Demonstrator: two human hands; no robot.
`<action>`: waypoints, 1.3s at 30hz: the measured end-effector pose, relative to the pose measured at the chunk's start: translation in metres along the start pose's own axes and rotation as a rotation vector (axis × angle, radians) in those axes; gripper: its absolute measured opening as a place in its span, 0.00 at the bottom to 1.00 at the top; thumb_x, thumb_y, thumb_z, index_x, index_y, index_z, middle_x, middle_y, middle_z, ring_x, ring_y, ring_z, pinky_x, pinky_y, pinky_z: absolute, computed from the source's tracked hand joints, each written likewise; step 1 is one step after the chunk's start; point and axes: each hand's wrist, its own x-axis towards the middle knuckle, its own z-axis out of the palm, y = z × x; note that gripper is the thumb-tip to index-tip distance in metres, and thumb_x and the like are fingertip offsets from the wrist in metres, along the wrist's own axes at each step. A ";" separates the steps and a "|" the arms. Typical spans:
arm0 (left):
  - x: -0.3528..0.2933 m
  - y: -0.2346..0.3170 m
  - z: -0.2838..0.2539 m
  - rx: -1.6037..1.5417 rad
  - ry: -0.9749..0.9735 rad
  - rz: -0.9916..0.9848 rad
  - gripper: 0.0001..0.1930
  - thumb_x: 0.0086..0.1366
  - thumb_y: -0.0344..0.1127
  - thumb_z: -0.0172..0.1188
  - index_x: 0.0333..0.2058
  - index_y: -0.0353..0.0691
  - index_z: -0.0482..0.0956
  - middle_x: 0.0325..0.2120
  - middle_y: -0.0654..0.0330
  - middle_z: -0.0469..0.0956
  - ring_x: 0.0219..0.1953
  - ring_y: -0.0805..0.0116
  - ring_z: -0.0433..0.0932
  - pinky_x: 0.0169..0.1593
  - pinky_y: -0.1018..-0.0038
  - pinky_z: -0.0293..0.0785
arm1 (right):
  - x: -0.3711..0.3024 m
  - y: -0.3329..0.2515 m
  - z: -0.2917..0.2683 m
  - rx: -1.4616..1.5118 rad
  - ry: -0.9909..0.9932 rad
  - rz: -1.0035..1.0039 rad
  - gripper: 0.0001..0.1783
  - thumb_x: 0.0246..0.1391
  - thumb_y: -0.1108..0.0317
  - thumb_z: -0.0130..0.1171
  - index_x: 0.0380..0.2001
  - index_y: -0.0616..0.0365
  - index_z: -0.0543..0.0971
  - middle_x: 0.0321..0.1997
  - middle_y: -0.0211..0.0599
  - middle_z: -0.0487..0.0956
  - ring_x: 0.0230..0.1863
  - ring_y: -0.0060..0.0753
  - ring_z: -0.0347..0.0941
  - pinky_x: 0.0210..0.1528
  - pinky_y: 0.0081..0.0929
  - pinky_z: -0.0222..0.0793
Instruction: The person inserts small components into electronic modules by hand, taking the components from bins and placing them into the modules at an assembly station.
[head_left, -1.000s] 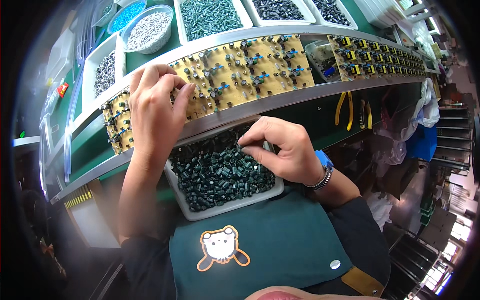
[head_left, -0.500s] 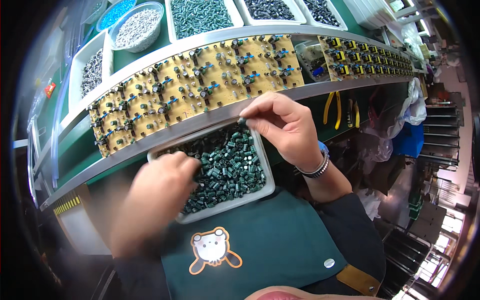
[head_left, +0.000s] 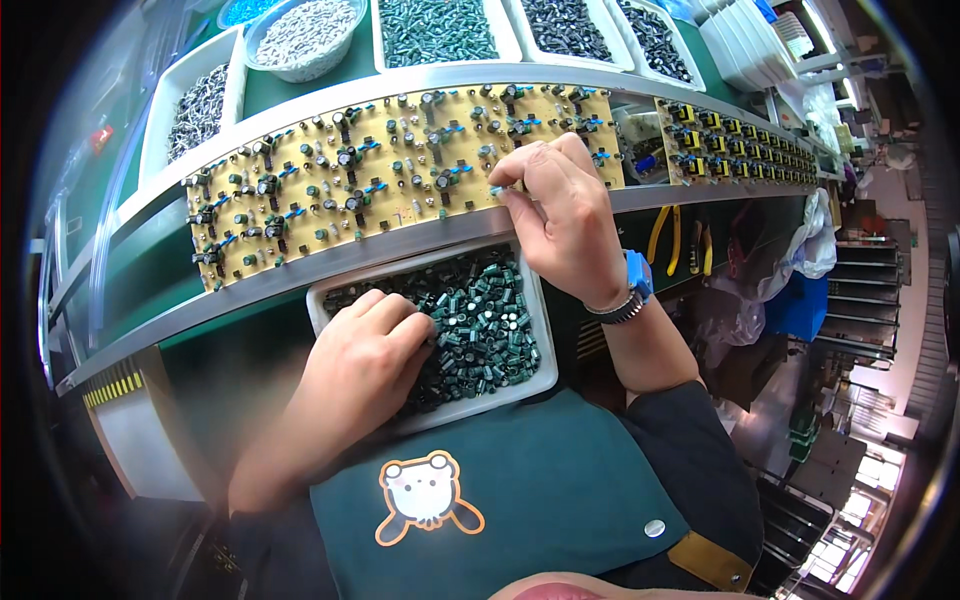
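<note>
A white tray (head_left: 547,345) of small dark green cylindrical capacitors (head_left: 480,325) stands between me and a metal rail. My left hand (head_left: 365,350) rests in it with curled fingers pressed among the parts; what the fingertips hold, if anything, is hidden. Above the near edge of a tan circuit board panel (head_left: 408,215), crowded with mounted components, my right hand (head_left: 568,220) is closed in a pinch. Between its thumb and index finger shows the end of a small green capacitor (head_left: 497,190); whether it touches the board cannot be told.
Behind the rail stand a tray of silvery parts (head_left: 200,112), a bowl of pale parts (head_left: 305,38), and trays of green (head_left: 435,30) and dark components (head_left: 565,28). A second board panel (head_left: 735,145) lies right. Yellow-handled pliers (head_left: 658,238) lie below the rail.
My right hand has risen from the tray's far edge to above the board, carrying the capacitor. My left hand, blurred before, now sits steadier among the parts, slightly further right.
</note>
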 end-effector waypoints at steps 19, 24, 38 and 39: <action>0.021 -0.003 -0.018 -0.604 0.359 -0.297 0.08 0.61 0.18 0.68 0.38 0.36 0.86 0.36 0.59 0.84 0.34 0.70 0.78 0.41 0.75 0.75 | -0.046 -0.053 -0.007 0.107 -0.660 -0.117 0.21 0.54 0.72 0.68 0.52 0.60 0.81 0.45 0.39 0.80 0.40 0.40 0.77 0.44 0.32 0.74; 0.051 -0.024 -0.031 0.207 0.425 0.169 0.13 0.60 0.16 0.67 0.43 0.34 0.85 0.37 0.59 0.85 0.38 0.69 0.79 0.44 0.73 0.76 | -0.057 -0.051 0.000 0.144 -0.547 -0.163 0.20 0.54 0.74 0.66 0.52 0.62 0.82 0.43 0.38 0.80 0.37 0.39 0.77 0.40 0.30 0.74; 0.064 -0.017 -0.028 0.188 0.300 -0.062 0.18 0.57 0.18 0.68 0.47 0.37 0.83 0.38 0.60 0.82 0.40 0.65 0.78 0.46 0.71 0.76 | -0.054 -0.032 -0.040 0.604 -0.179 0.331 0.13 0.61 0.83 0.63 0.49 0.69 0.85 0.40 0.40 0.83 0.34 0.28 0.80 0.40 0.22 0.76; 0.063 -0.015 -0.027 0.188 0.298 -0.060 0.18 0.57 0.18 0.68 0.47 0.37 0.83 0.38 0.60 0.82 0.40 0.65 0.78 0.46 0.71 0.76 | -0.053 -0.030 -0.040 0.603 -0.178 0.333 0.13 0.61 0.83 0.63 0.49 0.69 0.85 0.40 0.40 0.83 0.34 0.28 0.80 0.40 0.22 0.76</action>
